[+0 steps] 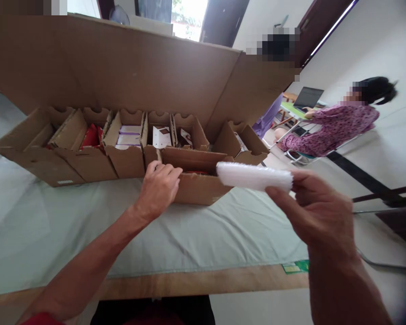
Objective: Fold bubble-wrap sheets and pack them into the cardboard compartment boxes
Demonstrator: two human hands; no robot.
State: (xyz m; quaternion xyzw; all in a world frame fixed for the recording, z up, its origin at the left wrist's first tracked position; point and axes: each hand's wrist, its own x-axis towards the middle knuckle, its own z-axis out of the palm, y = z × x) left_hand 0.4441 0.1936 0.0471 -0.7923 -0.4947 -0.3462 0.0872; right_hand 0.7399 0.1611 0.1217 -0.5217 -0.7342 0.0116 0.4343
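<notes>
A long cardboard box [88,164] with its lid raised lies on a table under a pale green cloth [196,225]. It is split into several small open cartons. My left hand [159,185] grips the front edge of one small carton [192,174] pulled partly out. My right hand [314,212] pinches a white foam sleeve [253,176] just right of that carton, above the table. Other cartons hold red packets [91,135] and white boxes [128,135].
A seated person [328,126] in a patterned top works at a laptop [307,97] on a small green table at the back right. The table's wooden front edge [189,282] runs below my arms. A dark cable lies on the floor at right.
</notes>
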